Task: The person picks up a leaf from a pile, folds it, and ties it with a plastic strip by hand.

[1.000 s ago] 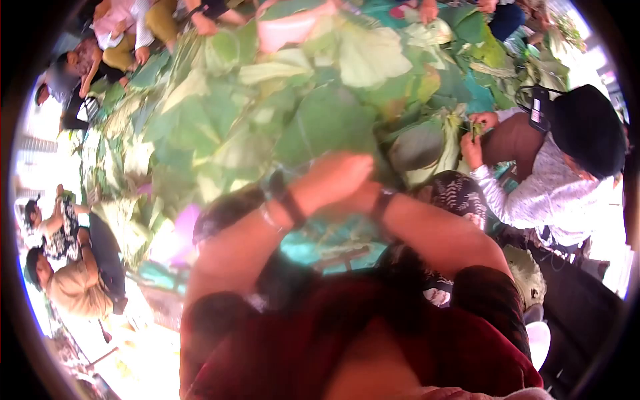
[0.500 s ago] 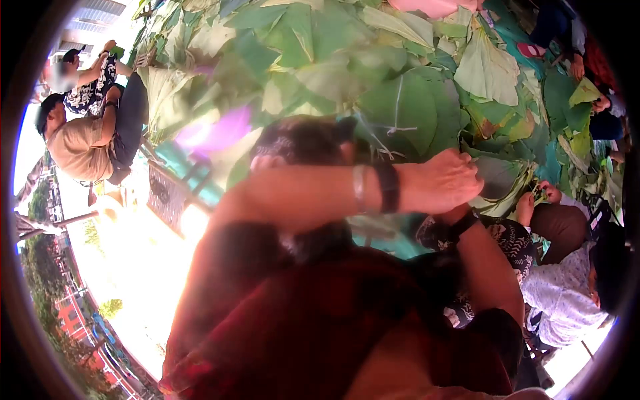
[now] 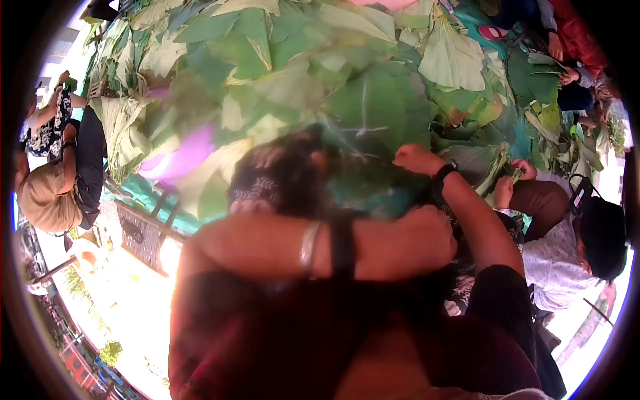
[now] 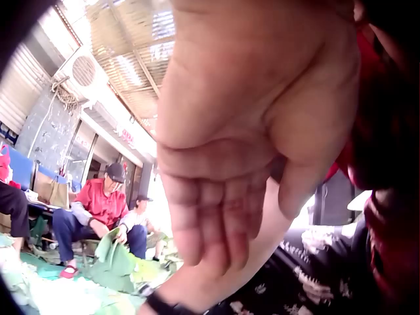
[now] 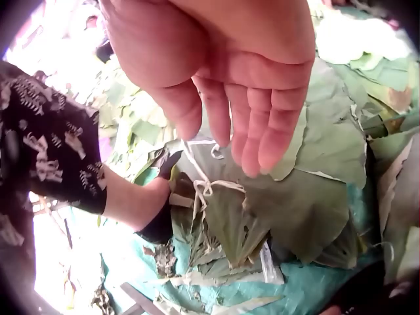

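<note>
My left hand [image 3: 427,241] lies across in front of my body with its fingers extended. In the left wrist view that hand [image 4: 226,151] shows its palm, and its fingertips overlap my right forearm [image 4: 203,285]. My right hand [image 3: 417,159] reaches out over a bundle of large green leaves [image 3: 380,107]. In the right wrist view the right hand [image 5: 246,98] has loosely bent fingers and holds nothing. Below its fingers, a pale string [image 5: 210,187] is knotted around the stacked leaves [image 5: 295,203]. The head view is blurred around my left hand.
Another person's dark-haired head [image 3: 277,170] is close at left. A person in a black cap [image 3: 603,227] sits at right, handling leaves. A purple sheet [image 3: 177,157] lies left among many leaves. Teal sheeting [image 5: 308,289] lies under the bundle. Across, a person in red [image 4: 102,203] holds a leaf.
My hands were together at first, then crossed at the wrist. Now the left hand has drawn back toward my body, and the right hand stands apart, farther out. The head view has also swung.
</note>
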The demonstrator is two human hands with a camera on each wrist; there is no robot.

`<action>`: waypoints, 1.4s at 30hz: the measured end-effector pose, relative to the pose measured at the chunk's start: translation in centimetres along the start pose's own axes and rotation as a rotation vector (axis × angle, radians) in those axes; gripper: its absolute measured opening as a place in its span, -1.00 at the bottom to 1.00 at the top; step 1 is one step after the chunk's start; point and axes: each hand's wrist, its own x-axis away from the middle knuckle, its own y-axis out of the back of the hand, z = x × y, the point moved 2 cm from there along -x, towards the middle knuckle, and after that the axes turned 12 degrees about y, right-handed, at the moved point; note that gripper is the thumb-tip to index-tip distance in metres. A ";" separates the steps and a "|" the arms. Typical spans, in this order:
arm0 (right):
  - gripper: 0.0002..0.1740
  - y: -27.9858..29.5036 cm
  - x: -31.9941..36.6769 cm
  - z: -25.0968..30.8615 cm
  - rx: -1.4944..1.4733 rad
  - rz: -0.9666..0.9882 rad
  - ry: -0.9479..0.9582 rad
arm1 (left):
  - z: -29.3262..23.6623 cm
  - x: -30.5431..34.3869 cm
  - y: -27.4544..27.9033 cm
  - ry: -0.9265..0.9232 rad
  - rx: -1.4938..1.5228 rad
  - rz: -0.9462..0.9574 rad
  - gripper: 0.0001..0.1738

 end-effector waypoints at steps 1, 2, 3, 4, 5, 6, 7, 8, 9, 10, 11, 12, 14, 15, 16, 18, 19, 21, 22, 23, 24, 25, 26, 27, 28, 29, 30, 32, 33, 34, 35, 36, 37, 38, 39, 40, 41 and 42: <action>-0.67 0.6 -1.4 -1.4 -0.099 -0.065 -0.103 | -0.2 0.1 0.5 0.036 -0.029 0.018 -0.85; -0.67 1.1 -3.1 -3.3 -0.197 -0.134 -0.203 | -0.1 0.2 0.1 0.056 -0.027 -0.012 -0.84; -0.66 2.0 -4.6 -4.7 -0.292 -0.209 -0.297 | 0.2 0.1 -0.4 0.073 -0.035 -0.041 -0.83; -0.63 2.8 -5.8 -5.0 -0.395 -0.248 -0.308 | 0.3 0.2 -0.6 0.098 -0.039 -0.068 -0.82; -0.59 3.5 -7.1 -5.2 -0.500 -0.281 -0.316 | 0.2 0.4 -0.8 0.116 -0.132 -0.027 -0.80; -0.55 4.1 -8.4 -5.1 -0.603 -0.314 -0.326 | 0.1 0.4 -0.5 0.132 -0.223 0.014 -0.78; -0.50 4.5 -9.8 -4.5 -0.721 -0.330 -0.289 | 0.0 0.4 -0.3 0.148 -0.313 0.055 -0.75; -0.45 4.9 -11.0 -4.0 -0.838 -0.350 -0.255 | -0.1 0.8 0.1 0.173 -0.297 0.042 -0.73; -0.39 5.6 -12.2 -3.9 -0.951 -0.375 -0.221 | -0.2 1.4 0.6 0.191 -0.281 0.025 -0.72; -0.33 6.3 -14.4 -4.9 -0.829 -0.388 -0.155 | -0.2 1.8 1.3 0.211 -0.265 0.006 -0.70; -0.26 6.5 -17.2 -6.9 -0.708 -0.397 -0.092 | -0.2 2.0 1.9 0.215 -0.301 0.048 -0.68; -0.19 6.7 -18.7 -7.1 -0.745 -0.438 -0.108 | 0.0 2.2 2.7 0.221 -0.338 0.089 -0.66; -0.06 7.4 -21.7 -5.7 -0.974 -0.557 -0.221 | 0.6 2.3 4.1 0.230 -0.404 0.153 -0.63; 0.00 7.9 -23.0 -3.4 -1.169 -0.630 -0.320 | 1.1 2.4 4.5 0.235 -0.429 0.179 -0.60; 0.00 7.9 -24.3 -1.8 -1.196 -0.667 -0.361 | 1.6 2.5 5.0 0.239 -0.453 0.206 -0.57; 0.01 7.8 -26.6 -0.7 -1.204 -0.715 -0.335 | 2.6 2.6 5.7 0.254 -0.462 0.227 -0.58; 0.02 7.3 -28.2 -1.8 -1.190 -0.726 -0.269 | 3.0 2.7 6.1 0.260 -0.465 0.233 -0.58; -0.06 6.4 -30.8 -2.7 -0.918 -0.699 0.022 | 4.0 3.5 7.3 0.291 -0.455 0.218 -0.59; -0.13 6.2 -31.2 -2.1 -0.706 -0.710 0.124 | 4.6 4.2 8.0 0.306 -0.452 0.211 -0.60; -0.26 6.0 -31.6 -1.4 -0.343 -0.723 0.166 | 5.0 5.1 8.7 0.324 -0.446 0.198 -0.60; -0.38 6.1 -31.7 -0.6 0.022 -0.722 0.205 | 5.5 6.0 9.3 0.348 -0.436 0.189 -0.61; -0.38 6.1 -32.3 -1.6 -0.079 -0.706 0.217 | 5.9 6.9 9.9 0.371 -0.432 0.181 -0.61; -0.36 6.0 -33.1 -2.4 -0.181 -0.688 0.229 | 6.2 7.7 10.2 0.392 -0.426 0.176 -0.62; -0.34 6.1 -33.7 -2.8 -0.282 -0.671 0.239 | 6.5 8.3 10.5 0.410 -0.425 0.167 -0.62; -0.35 6.3 -34.0 -3.4 -0.295 -0.665 0.247 | 6.8 8.8 10.6 0.425 -0.419 0.157 -0.62; -0.37 6.6 -33.7 -4.1 -0.294 -0.666 0.253 | 6.9 9.1 10.6 0.435 -0.416 0.149 -0.63; -0.38 7.2 -33.1 -3.5 -0.268 -0.674 0.261 | 6.9 9.2 10.5 0.447 -0.409 0.135 -0.63; -0.41 9.0 -31.4 -2.1 -0.133 -0.712 0.245 | 7.2 9.4 10.4 0.463 -0.392 0.110 -0.64; -0.42 9.7 -30.5 -1.6 -0.102 -0.709 0.228 | 7.3 9.5 10.3 0.469 -0.387 0.100 -0.65; -0.61 10.1 -30.7 -2.1 -0.444 -0.789 0.257 | 7.4 9.5 10.3 0.483 -0.383 0.086 -0.65; -0.63 11.2 -30.7 -2.8 -0.668 -0.772 0.203 | 7.7 9.5 10.2 0.491 -0.378 0.070 -0.65; -0.64 12.4 -30.7 -4.6 -0.891 -0.751 0.140 | 7.9 9.6 10.2 0.500 -0.376 0.052 -0.66; -0.64 13.0 -29.7 -4.3 -1.040 -0.722 0.082 | 8.1 9.6 10.2 0.505 -0.376 0.036 -0.66; -0.63 13.6 -28.7 -4.1 -1.187 -0.701 0.017 | 8.4 9.4 10.2 0.506 -0.382 0.014 -0.67; -0.61 14.7 -25.2 -1.1 -1.259 -0.677 -0.043 | 8.4 9.3 10.3 0.503 -0.392 -0.012 -0.67; -0.58 15.0 -21.9 1.0 -1.332 -0.654 -0.104 | 8.4 9.0 10.4 0.494 -0.406 -0.033 -0.67; -0.58 14.9 -19.8 1.2 -1.276 -0.645 -0.085 | 8.0 8.7 10.5 0.467 -0.437 -0.062 -0.68; -0.58 15.2 -17.7 0.9 -1.217 -0.634 -0.065 | 7.5 8.3 10.5 0.438 -0.468 -0.093 -0.68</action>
